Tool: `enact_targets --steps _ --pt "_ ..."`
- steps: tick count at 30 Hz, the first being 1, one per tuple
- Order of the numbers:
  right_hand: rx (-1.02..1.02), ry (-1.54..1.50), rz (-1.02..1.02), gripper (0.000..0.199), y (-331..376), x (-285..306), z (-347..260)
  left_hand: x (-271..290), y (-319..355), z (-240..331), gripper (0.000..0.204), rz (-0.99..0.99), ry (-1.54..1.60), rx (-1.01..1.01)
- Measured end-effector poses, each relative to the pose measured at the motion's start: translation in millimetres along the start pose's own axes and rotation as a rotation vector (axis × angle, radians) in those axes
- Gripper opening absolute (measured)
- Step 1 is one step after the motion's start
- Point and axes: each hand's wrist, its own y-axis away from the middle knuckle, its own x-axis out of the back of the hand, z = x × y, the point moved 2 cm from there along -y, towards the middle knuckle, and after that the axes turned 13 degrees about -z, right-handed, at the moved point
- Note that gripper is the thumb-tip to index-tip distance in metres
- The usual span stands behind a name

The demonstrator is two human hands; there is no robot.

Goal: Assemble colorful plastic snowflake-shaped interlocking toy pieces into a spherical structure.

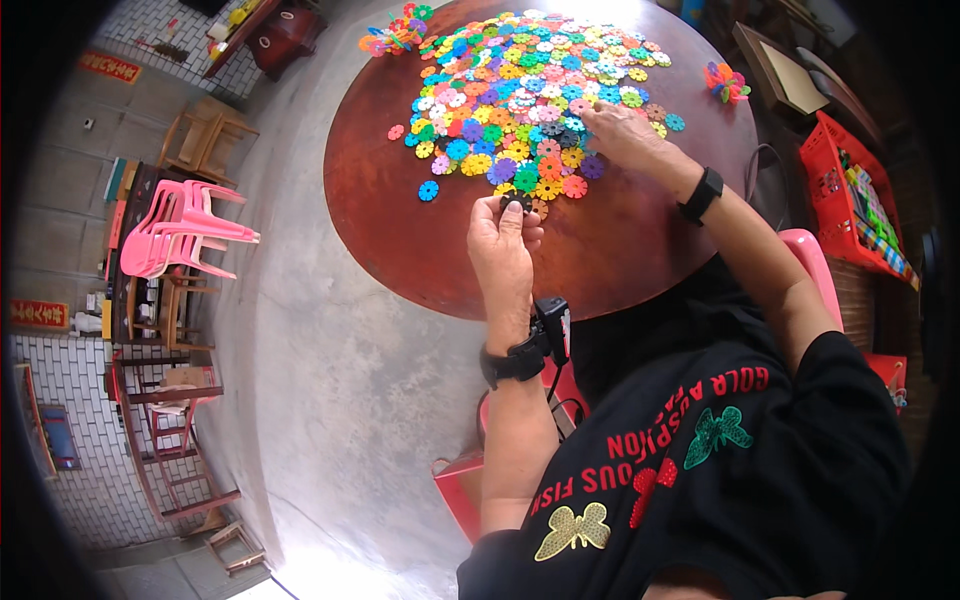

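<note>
A wide heap of flower-shaped plastic discs (500,110) in many colours covers the far part of a round brown table (640,240). At the heap's near edge, my left hand (503,235) is closed, pinching a black flower-shaped disc (515,202) between thumb and fingers. My right hand (630,138) reaches over the heap's right side, its fingers stretched towards dark and pink discs. Its fingertips are partly hidden, and I see nothing held there.
Assembled disc clusters stand at the table's far left (395,38) and right (725,83). A red crate (835,200) with colourful pieces is on the right. Stacked pink chairs (175,230) and wooden furniture line the left. A small black device (553,330) hangs beside my left wrist.
</note>
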Motion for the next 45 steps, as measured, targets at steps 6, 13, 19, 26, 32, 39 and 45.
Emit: enact_targets --steps 6,13,19,26,32,39,45 --pt "0.003 -0.069 0.052 0.029 5.8 -6.7 15.6 -3.2 1.1 2.3 0.01 -0.03 0.099 -0.063" --pt "0.128 -1.179 -0.239 0.013 68.9 45.3 -50.8 -9.0 0.2 1.6 0.012 -0.052 0.159 -0.155" --pt "0.151 -1.466 -0.177 0.018 79.1 33.9 -64.9 -19.9 1.4 3.6 0.013 -0.165 0.112 -0.226" --pt "0.131 -1.508 -0.22 0.018 78.1 28.8 -59.1 -22.6 2.5 2.4 0.006 -0.208 0.066 -0.254" --pt "0.189 -1.421 -0.171 0.017 72.9 33.6 -58.5 -20.0 -1.0 -1.5 0.007 -0.16 -0.084 -0.359" --pt "0.169 -1.277 -0.308 0.013 81.2 47.0 -63.4 -21.1 4.5 6.4 0.005 -0.234 -0.033 -0.294" --pt "0.148 -1.335 -0.343 0.011 85.0 50.1 -65.4 -20.0 6.0 7.7 0.007 -0.275 0.006 -0.267"
